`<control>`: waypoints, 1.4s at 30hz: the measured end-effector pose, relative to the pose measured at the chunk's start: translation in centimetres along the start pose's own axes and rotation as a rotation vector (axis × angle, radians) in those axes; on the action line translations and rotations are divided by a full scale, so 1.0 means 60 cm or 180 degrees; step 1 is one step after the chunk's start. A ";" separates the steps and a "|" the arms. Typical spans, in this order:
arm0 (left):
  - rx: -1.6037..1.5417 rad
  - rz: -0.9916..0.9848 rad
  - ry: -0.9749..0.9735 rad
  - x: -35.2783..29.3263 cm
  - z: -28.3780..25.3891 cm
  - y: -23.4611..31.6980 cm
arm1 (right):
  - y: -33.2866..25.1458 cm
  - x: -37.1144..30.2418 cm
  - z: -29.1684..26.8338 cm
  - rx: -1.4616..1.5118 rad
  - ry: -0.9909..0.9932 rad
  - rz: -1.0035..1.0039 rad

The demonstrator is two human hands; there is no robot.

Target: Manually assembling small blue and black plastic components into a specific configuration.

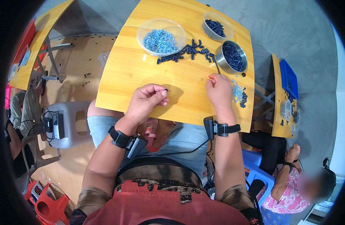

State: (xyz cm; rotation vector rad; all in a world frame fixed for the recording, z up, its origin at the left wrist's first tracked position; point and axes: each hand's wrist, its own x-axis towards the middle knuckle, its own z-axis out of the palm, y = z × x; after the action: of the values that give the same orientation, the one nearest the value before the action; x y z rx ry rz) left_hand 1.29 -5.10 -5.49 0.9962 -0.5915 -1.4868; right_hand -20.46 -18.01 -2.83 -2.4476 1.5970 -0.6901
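Observation:
Over the near part of the yellow wooden table, my left hand pinches a small black piece between thumb and fingers. To its right, my right hand is closed round a thin dark stick-like tool that points away from me, its tip beside the steel bowl. The bowl holds many short dark pieces. Just right of my right hand lies a loose pile of small clear-blue pieces, with small black pieces along its edge.
A clear round tub of clear-blue pieces stands far left, another clear tub of dark pieces far right. Loose dark pieces spread between them. A person sits at right by another table; a grey stool stands left.

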 end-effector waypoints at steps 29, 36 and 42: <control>-0.0070 0.0004 -0.0028 -0.003 0.001 -0.001 | 0.004 -0.005 -0.001 0.0344 0.0116 -0.0400; -0.0062 -0.0008 0.0028 -0.003 -0.003 -0.001 | 0.013 0.003 -0.020 0.0329 0.0105 -0.0195; -0.0081 0.0016 -0.0042 0.000 -0.005 -0.003 | 0.040 0.004 -0.037 0.0313 0.0122 0.0043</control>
State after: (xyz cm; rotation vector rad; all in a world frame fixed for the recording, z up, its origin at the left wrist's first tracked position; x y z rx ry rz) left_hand 1.47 -5.04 -5.78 0.9655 -0.5828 -1.4940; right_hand -23.34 -18.97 -1.62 -2.3660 1.5525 -0.7984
